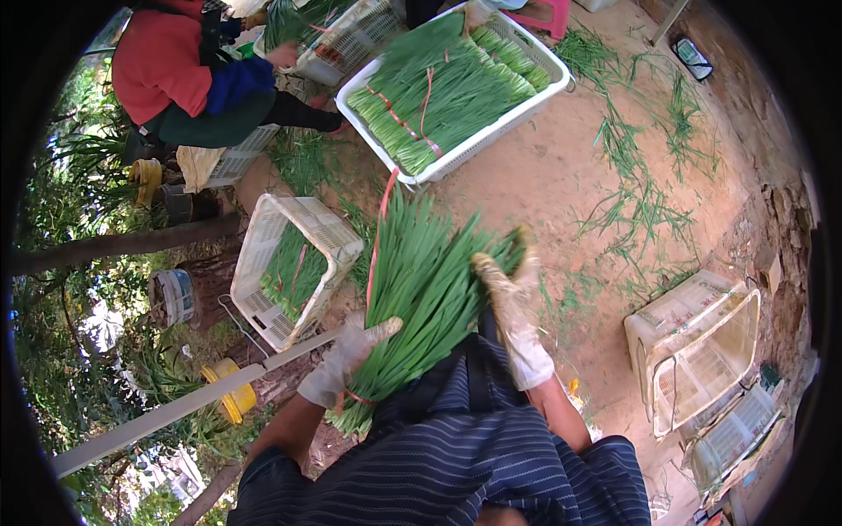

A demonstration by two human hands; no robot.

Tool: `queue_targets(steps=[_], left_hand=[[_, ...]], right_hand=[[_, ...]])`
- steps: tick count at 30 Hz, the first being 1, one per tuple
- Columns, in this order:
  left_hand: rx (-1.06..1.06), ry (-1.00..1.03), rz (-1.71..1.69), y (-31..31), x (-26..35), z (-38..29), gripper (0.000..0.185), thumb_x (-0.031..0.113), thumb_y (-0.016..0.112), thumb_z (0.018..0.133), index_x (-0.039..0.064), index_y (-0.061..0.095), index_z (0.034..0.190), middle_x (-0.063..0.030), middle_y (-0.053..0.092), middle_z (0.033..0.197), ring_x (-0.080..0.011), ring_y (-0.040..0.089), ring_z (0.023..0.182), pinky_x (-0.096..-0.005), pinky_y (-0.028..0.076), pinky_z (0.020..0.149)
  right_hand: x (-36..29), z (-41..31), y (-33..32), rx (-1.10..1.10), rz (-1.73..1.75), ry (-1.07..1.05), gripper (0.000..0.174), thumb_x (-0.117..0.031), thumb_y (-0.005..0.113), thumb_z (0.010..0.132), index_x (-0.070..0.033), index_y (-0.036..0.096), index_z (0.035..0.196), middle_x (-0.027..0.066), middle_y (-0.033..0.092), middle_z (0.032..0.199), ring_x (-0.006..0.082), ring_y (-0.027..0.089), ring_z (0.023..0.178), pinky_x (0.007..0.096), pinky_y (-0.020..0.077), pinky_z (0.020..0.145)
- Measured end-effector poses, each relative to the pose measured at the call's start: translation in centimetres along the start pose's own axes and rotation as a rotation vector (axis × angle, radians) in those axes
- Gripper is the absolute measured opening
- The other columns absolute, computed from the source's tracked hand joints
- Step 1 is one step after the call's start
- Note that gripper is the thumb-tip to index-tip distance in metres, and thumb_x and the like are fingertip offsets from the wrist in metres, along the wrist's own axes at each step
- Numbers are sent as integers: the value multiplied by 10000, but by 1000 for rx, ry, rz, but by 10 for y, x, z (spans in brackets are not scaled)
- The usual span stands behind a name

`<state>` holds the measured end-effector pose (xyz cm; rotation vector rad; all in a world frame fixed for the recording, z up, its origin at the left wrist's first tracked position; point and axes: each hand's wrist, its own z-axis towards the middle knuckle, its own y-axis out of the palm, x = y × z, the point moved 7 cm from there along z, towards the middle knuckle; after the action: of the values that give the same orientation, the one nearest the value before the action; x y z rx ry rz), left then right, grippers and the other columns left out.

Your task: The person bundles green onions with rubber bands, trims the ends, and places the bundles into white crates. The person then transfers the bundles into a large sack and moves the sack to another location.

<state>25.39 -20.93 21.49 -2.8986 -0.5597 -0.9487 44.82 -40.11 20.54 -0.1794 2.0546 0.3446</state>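
Observation:
A large bundle of long green leafy stalks, seemingly garlic chives (pixel 421 283), lies across my lap with its pale ends at lower left. A red tie rings it near those ends. My left hand (pixel 348 358), in a dirty white glove, grips the bundle's lower left side, thumb on top. On the right, my gloved right hand (pixel 516 296) has thumb and fingers spread around some leaf tips at the bundle's edge; its palm side is partly hidden. Beyond the bundle's left edge a pink-red ribbon (pixel 381 237) stands up, its lower end hidden by the leaves.
Ahead is a white plastic crate (pixel 460 154) of tied bundles. A smaller crate (pixel 263 315) holding greens stands at left, near a metal bar (pixel 164 411). A co-worker (pixel 191 79) sits at upper left. Empty crates (pixel 691 355) are at right; loose leaves (pixel 631 158) litter the ground.

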Motion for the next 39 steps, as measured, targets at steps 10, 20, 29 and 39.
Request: queue_targets(steps=[10,20,29,39], left_hand=[[-33,150,-54,1,-7,-3,418,260,777,993,-11,697,1301,-80,756,1148,-142,694,1002,-336,589,883],[-27,99,-86,4,-11,-6,426,317,744,1017,-15,698,1279,-78,761,1107,-134,700,948,-321,596,828],[31,7,73,-12,-46,-1,541,472,738,989,32,705,1302,-106,769,1119,-213,727,997,-391,581,897],[93,-136,566,-24,-48,25,979,790,703,843,-46,632,1347,-256,697,1272,-383,672,1169,-469,511,1018]], right_hand=[[-57,-20,71,-356,-912,-702,274,-165,768,854,-86,766,1116,121,666,1293,387,557,1293,507,440,1107],[-31,-13,79,-402,-904,-586,263,-181,786,832,-88,757,1076,123,650,1344,417,499,1372,525,400,1157],[-21,-17,92,-403,-949,-595,263,-257,754,809,-32,733,942,145,655,1288,399,522,1319,534,426,1094],[-72,51,-56,264,-1181,-330,287,-313,860,806,-47,756,826,163,733,868,374,691,819,486,537,825]])
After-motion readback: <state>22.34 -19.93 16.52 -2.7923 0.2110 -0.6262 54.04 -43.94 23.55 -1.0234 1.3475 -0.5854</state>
